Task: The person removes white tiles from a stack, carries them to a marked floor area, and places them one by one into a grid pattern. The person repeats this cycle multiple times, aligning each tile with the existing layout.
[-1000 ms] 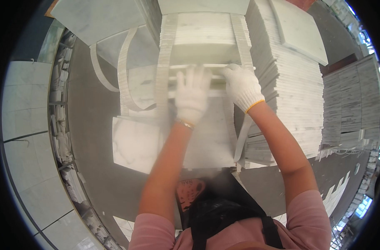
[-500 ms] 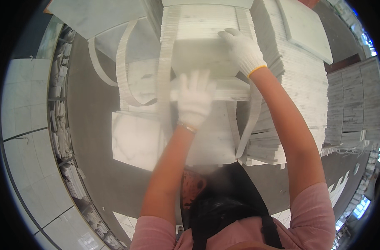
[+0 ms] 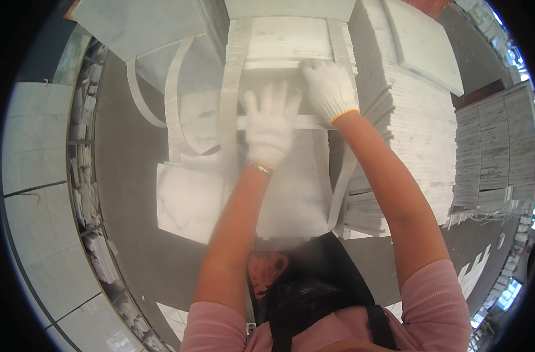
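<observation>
My left hand (image 3: 271, 120), in a white knit glove, lies flat with fingers spread over a pale marble tile (image 3: 261, 77), slightly smeared by motion. My right hand (image 3: 330, 91), gloved in white with a yellow cuff edge, is curled at the tile's far right edge; its fingertips are hidden. Both hands work at a stack of thin white tiles (image 3: 288, 44) standing on edge, flanked by pale straps (image 3: 234, 70). Below the hands, a white surface (image 3: 296, 188) reaches toward my apron.
A tall stack of tiles (image 3: 423, 123) stands close on the right, with a loose slab (image 3: 423, 44) on it. A marble piece (image 3: 188, 196) sits at the left, below a looped strap (image 3: 174, 88). Grey floor (image 3: 126, 193) runs along the left, beside a rack of tile pieces (image 3: 88, 176).
My right hand has come nearer and a little left, its fingers now more curled. The left hand has shifted slightly farther away over the tile.
</observation>
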The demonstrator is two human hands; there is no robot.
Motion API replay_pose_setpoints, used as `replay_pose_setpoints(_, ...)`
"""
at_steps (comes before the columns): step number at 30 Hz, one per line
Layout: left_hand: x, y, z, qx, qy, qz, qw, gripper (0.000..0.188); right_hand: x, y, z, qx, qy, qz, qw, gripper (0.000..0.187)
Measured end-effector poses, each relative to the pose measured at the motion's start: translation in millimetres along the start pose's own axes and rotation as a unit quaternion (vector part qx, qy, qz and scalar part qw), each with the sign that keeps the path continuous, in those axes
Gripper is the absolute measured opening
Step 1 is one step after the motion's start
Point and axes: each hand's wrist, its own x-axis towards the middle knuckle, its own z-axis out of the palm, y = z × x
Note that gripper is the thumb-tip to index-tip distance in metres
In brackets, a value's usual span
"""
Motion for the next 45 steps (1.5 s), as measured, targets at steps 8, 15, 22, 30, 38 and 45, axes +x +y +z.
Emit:
replay_pose_setpoints(8,5.0,-0.5,-0.8,-0.022,0.009,-0.007,1.000,0.065,-29.2,-5.6,-8.0,0.036,0.009,-0.012,0.999,0.021)
replay_pose_setpoints(15,8.2,-2.7,-8.4,-0.045,-0.014,0.004,0.999,0.061,-49.2,-12.7,-16.4,0.081,-0.065,0.021,0.994,0.021)
replay_pose_setpoints(22,3.8,-3.8,-10.0,-0.063,0.001,0.022,0.998,0.052,-36.0,3.6,-24.3,0.273,-0.032,0.094,0.957,0.035)
replay_pose_setpoints(30,-4.7,-3.1,-2.1,-0.076,0.008,0.025,0.997,0.045,26.1,30.7,-30.3,0.094,-0.127,0.110,0.981,0.043)
replay_pose_setpoints(38,-36.7,6.9,0.7,-0.096,0.051,0.024,0.994,0.027,16.4,31.9,-19.3,0.041,-0.136,0.036,0.989,0.047)
replay_pose_setpoints(45,-35.8,6.5,1.5,-0.136,0.062,0.028,0.988,0.032,13.4,32.3,-7.8,0.000,-0.078,0.006,0.997,0.038)
